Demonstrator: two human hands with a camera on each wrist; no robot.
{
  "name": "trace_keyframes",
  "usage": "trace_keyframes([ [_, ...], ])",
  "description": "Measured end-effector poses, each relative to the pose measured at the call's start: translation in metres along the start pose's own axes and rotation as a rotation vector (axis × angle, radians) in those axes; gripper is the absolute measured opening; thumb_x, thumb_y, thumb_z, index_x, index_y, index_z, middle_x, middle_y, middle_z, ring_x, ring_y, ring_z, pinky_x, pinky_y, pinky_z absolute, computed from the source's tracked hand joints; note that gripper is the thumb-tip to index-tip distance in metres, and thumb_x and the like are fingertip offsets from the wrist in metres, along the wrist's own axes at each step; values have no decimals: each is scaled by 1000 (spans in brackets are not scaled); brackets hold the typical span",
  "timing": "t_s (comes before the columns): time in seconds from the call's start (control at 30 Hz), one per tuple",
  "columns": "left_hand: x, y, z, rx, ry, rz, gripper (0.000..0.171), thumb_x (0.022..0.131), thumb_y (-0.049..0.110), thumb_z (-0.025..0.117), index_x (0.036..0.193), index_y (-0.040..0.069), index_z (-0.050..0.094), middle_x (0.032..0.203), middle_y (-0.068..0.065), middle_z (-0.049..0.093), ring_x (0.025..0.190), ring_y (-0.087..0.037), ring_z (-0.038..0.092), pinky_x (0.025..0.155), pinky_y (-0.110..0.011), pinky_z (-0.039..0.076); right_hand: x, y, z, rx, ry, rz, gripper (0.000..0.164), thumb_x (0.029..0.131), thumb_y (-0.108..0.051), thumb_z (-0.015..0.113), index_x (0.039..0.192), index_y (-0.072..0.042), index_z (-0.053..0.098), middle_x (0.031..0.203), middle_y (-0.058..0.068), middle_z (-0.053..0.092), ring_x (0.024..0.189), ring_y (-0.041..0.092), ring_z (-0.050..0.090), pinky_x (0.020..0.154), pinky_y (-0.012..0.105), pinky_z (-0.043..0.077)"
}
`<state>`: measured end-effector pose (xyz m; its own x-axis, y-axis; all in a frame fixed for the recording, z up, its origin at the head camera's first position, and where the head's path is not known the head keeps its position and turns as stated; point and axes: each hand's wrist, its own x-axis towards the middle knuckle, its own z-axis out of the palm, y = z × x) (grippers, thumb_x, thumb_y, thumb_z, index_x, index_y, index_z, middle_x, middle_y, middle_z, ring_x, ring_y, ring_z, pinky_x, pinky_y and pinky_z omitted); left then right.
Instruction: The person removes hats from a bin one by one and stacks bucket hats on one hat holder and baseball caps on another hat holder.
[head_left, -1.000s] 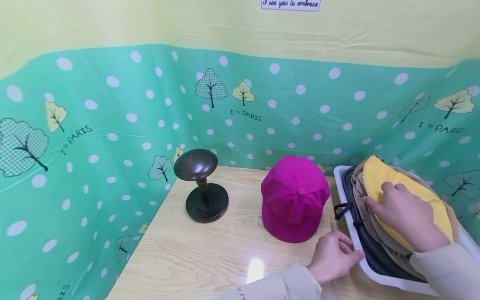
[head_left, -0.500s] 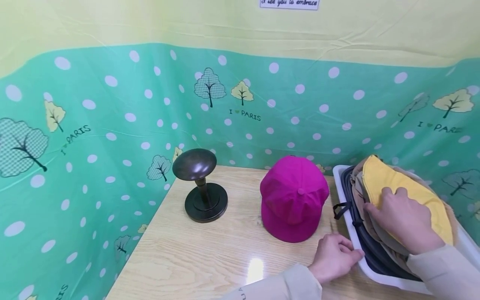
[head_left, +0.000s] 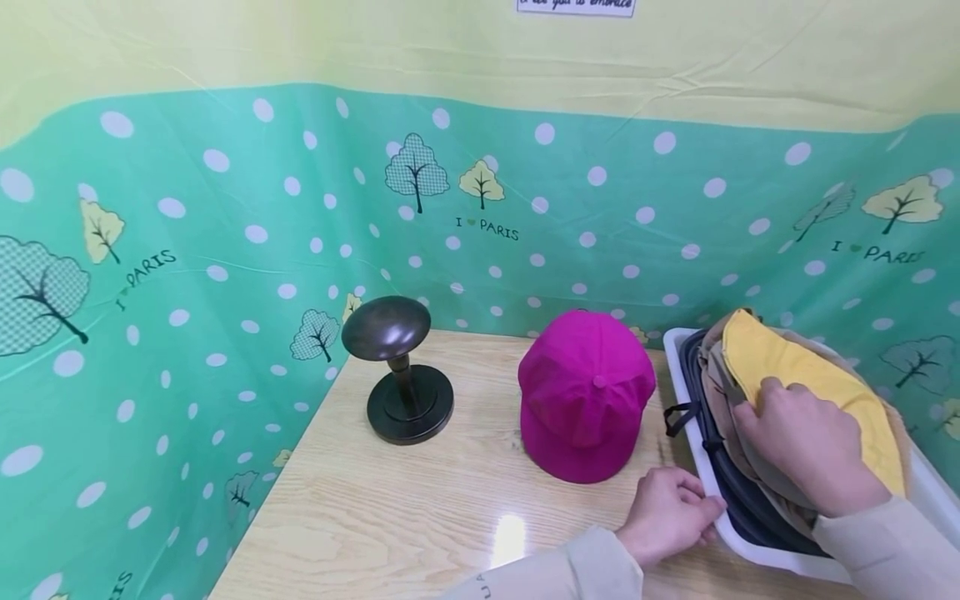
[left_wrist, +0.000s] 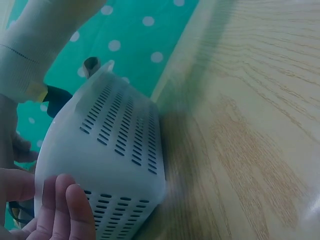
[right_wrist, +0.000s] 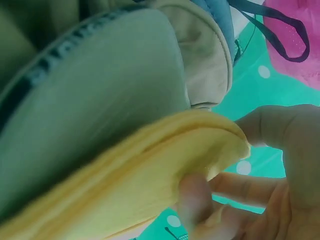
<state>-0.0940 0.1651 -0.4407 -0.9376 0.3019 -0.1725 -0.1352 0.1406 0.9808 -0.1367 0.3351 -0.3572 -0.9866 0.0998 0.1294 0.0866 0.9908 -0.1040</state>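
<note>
Right wrist view, yellow hat point(right_wrist: 130, 182), pinched between fingers point(right_wrist: 245, 188)

**Left hand point(left_wrist: 47, 212) at the rim of a white basket point(left_wrist: 70, 155)**

I have the thumb point(left_wrist: 17, 184) at the rim and the fingers point(left_wrist: 61, 205) side by side along the outer wall. I see rows of slots point(left_wrist: 122, 120) cut through that wall. The basket stands on the wood-grain desk point(left_wrist: 250, 120); green cloth point(left_wrist: 135, 42) with white dots hangs behind. A pale sleeve point(left_wrist: 40, 40) crosses my upper left corner.
</note>
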Motion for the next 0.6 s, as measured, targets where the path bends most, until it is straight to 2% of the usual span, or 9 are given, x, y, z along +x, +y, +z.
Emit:
trace_keyframes([
  [0.2, 0, -1, -1, -6, -12, -1, 18, 79, 13, 75, 75, 17, 58, 49, 7, 58, 40, -3, 53, 43, -20, 44, -4, -2, 0, 10, 31, -19, 35, 91, -27, 54, 80, 5, 51, 61, 15, 47, 48, 28, 44, 37, 41, 33],
  [0.6, -1, -1, -1, -53, -25, -1, 17, 80, 11, 74, 75, 15, 58, 52, 7, 59, 40, -3, 53, 43, -20, 46, -14, -3, -7, 24, 175, -33, 31, 93, -13, 41, 66, 0, 47, 52, 10, 41, 43, 27, 41, 35, 44, 31],
])
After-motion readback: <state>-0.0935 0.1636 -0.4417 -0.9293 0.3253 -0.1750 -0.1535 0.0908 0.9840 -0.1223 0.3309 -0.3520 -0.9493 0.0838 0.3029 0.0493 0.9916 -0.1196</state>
